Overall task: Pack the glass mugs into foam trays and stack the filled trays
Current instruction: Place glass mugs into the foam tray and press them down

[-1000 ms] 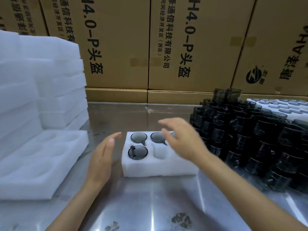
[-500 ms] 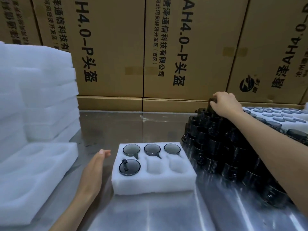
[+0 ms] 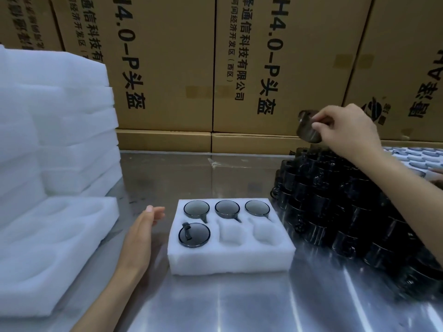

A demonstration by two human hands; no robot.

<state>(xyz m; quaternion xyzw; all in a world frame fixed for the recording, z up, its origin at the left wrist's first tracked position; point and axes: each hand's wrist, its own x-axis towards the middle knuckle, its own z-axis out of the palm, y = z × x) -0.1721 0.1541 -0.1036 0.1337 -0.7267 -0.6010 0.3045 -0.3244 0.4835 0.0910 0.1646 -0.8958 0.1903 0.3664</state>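
Note:
A white foam tray (image 3: 230,261) lies in the middle of the steel table. Its back row holds three dark glass mugs (image 3: 227,208), and one more mug (image 3: 194,235) sits in the front left pocket. The two other front pockets are bare. My right hand (image 3: 347,129) is raised over the big pile of dark mugs (image 3: 347,212) at the right and grips a smoky glass mug (image 3: 308,127), tilted in the air. My left hand (image 3: 140,238) rests on edge on the table just left of the tray, fingers straight, holding nothing.
Stacks of white foam trays (image 3: 55,130) stand at the left, with an unfilled tray (image 3: 48,250) in front of them. Brown cardboard boxes (image 3: 215,68) wall off the back of the table. More foam with mugs (image 3: 412,154) shows at the far right.
My right hand has lifted a mug off the top of the pile and now holds it in the air. My left hand stays beside the tray.

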